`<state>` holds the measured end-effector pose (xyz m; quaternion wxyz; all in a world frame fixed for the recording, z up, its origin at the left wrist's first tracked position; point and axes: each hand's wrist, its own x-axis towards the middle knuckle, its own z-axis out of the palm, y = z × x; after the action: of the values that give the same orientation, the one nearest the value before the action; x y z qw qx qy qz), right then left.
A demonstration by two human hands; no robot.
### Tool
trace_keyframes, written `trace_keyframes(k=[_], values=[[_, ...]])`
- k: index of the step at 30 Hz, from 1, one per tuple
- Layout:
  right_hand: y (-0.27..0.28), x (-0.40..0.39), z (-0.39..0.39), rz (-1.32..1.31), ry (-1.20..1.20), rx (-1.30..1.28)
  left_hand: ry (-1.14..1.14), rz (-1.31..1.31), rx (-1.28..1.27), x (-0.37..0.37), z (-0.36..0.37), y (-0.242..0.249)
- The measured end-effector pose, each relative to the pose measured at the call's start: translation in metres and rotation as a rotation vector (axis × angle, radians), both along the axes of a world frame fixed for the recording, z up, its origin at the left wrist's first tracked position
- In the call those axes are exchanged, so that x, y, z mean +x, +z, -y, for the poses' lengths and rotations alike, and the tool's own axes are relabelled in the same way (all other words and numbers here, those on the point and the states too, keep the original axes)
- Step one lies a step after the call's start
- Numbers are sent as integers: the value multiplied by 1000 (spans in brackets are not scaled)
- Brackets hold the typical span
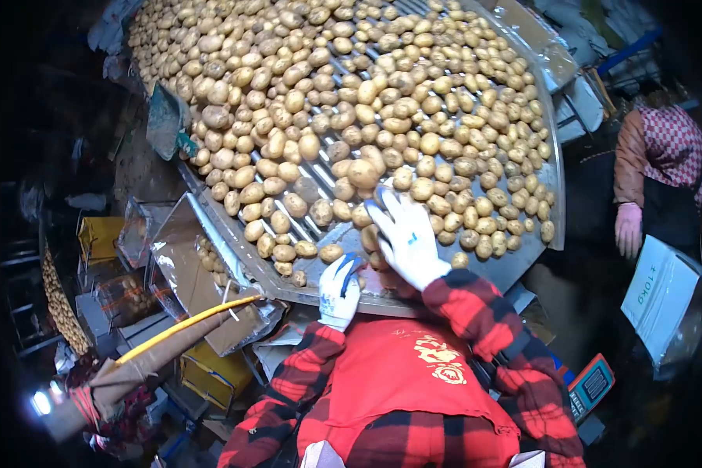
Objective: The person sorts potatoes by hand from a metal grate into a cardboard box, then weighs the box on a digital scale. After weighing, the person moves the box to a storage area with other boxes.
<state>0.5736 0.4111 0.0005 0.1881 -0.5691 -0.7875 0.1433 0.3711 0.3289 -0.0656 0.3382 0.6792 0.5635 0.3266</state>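
Observation:
Potatoes [362, 173] lie thickly over a metal sorting table [515, 269], with slatted bars [313, 181] showing between them. My right hand [407, 238], in a white glove with blue fingertips, reaches over the near potatoes. Its fingers are stretched out, and the tips touch or hover just over potatoes; which one cannot be told. At the near rim, my left hand [339, 292] wears the same kind of glove. Its fingers are curled, and the brownish edge of a potato [361, 281] shows beside them; the palm side is hidden.
A green scoop-like plate [167, 123] stands at the table's left edge. Lined boxes [199, 269] and yellow crates [214, 374] sit at left, near a wrapped pole [152, 363]. At right are a co-worker [663, 148], a white carton [654, 292] and a scale display [593, 386].

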Motion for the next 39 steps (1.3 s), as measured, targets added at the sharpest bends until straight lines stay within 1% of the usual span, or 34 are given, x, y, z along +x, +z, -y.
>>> trace_keyframes(k=[1,2,4,5,6,8,9,10,11,12,14,15,16,17,18,20,21,22,23,24,25,26,28,30,32,34,35,37,38,39], values=[[-7,-12,-24,78,33,92,36,-16,-10,-1,1,-1],[-17,-21,-49,156,65,188,56,42,-60,1,-3,4],[-51,-25,-94,233,211,185,66,167,-166,3,-12,13],[-38,-32,-116,269,242,128,13,245,-289,-2,-16,11],[-24,-34,-135,137,193,-157,24,250,-291,-2,-19,8],[-37,-42,-138,-45,-73,113,337,1120,-854,5,-28,19],[-20,-44,-126,-119,-95,79,307,1260,-948,2,-39,35],[-12,-48,-109,-188,-11,58,412,1527,-1077,-2,-57,58],[-10,-47,-88,-248,182,-119,410,1543,-1077,-11,-53,40],[3,-52,-51,-290,176,-25,289,1381,-935,-20,-43,7],[12,-43,-35,-300,174,11,193,987,-654,-17,-43,28],[8,-35,-45,-189,63,6,185,785,-520,-16,-43,38],[3,-31,-63,-81,-49,2,138,762,-485,-21,-34,25],[0,-32,-80,114,-116,-7,142,763,-486,-23,-36,20],[-27,-33,-99,248,-164,-60,304,1240,-794,-25,-36,17],[-59,-47,-143,588,-161,-53,501,1716,-1081,-28,-34,2],[-62,-59,-161,770,-152,-70,272,1243,-734,-25,-30,-14],[-80,-60,-177,755,-126,-80,56,748,-405,-23,-30,-22],[-56,-53,-180,584,-103,-50,70,1022,-481,-18,-45,20],[-35,-45,-189,313,-159,-365,86,1195,-644,-24,-54,26],[-39,-29,-187,52,-164,-436,131,1360,-809,-29,-63,32],[-42,-18,-181,-204,-160,-506,124,1371,-827,-31,-65,35],[-22,-19,-142,-476,-42,-520,109,1394,-864,-35,-68,42],[3,-35,-87,-332,22,-466,-70,1888,-1142,-46,-69,13],[61,-62,-55,-47,286,-631,-510,2233,-995,-43,-63,-2],[60,-65,-2,-152,321,-363,5,1601,-1119,-48,-37,2],[57,-59,9,-150,331,-357,122,1750,-1348,-53,-29,15],[51,-42,24,-425,312,-442,-159,1647,-1073,-63,2,13],[56,-31,28,-383,270,-436,-94,1803,-1136,-64,11,16],[46,-19,36,-278,217,-378,-21,1957,-1195,-65,18,26]])
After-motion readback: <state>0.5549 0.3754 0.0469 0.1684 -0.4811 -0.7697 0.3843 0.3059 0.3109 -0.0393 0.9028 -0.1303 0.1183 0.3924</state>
